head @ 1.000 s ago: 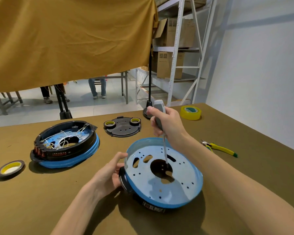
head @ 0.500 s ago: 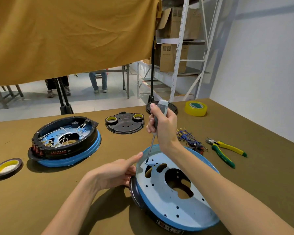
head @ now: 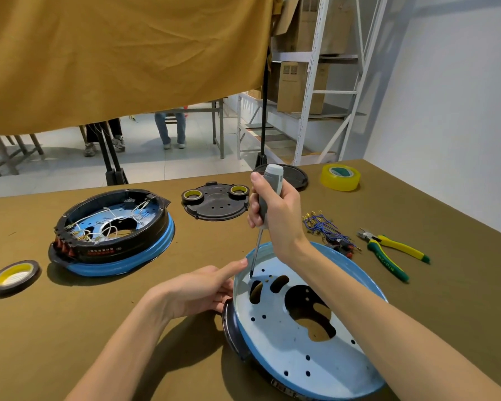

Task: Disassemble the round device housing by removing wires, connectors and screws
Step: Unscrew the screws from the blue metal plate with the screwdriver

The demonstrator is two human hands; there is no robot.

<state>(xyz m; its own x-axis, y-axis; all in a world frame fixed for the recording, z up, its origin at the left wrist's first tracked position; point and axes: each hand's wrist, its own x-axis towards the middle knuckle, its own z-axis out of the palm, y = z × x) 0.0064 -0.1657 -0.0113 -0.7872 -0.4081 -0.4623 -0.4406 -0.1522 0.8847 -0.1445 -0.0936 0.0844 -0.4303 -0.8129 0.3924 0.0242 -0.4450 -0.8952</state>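
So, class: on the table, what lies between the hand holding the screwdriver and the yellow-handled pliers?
In the head view, a loose bundle of blue wires with small metal connectors lies between the right hand and the pliers.

White wall (head: 446, 82), metal shelving (head: 310, 82)

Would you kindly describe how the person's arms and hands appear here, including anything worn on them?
Both forearms are bare up to the frame's edge: no sleeves show. The left hand and the right hand wear no gloves, and no rings, watch or bracelet can be seen on either wrist. No markings or tape show on them. The fingernails look short and unpainted. The upper arms lie out of view.
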